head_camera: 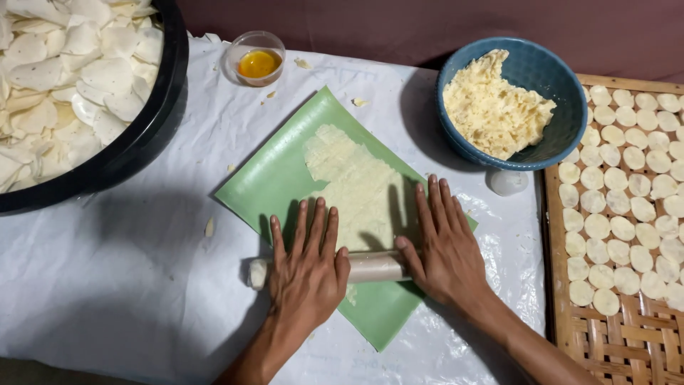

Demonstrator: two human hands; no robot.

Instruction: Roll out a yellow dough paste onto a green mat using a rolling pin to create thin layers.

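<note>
Far to the left of the left hand, a large black tub (153,128) holds a heap of thin white round slices (71,78). Ahead of the left hand and well apart from it, a small clear cup (256,57) contains a yellow liquid. The left hand (306,267) lies palm down with fingers extended and slightly spread, pressing flat on a pale cylindrical roller (370,267); it does not grip the roller. The roller's left end protrudes just beyond the left hand, and its middle section is visible between the two hands. The roller lies across the near portion of a green sheet (271,178), which rests on a white plastic table cover (128,285). A strip of flattened pale dough (353,182) lies on the green sheet, directly ahead of both hands and reaching down to the roller. The right hand (445,246) also lies open and palm down, fingers extended and close together, thumb touching the roller's right end. The hands are apart. Ahead of the right hand, a blue bowl (552,85) holds crumbly pale dough (491,107). To the right of the right hand, a woven tray (613,335) carries rows of small white discs (627,178).
</note>
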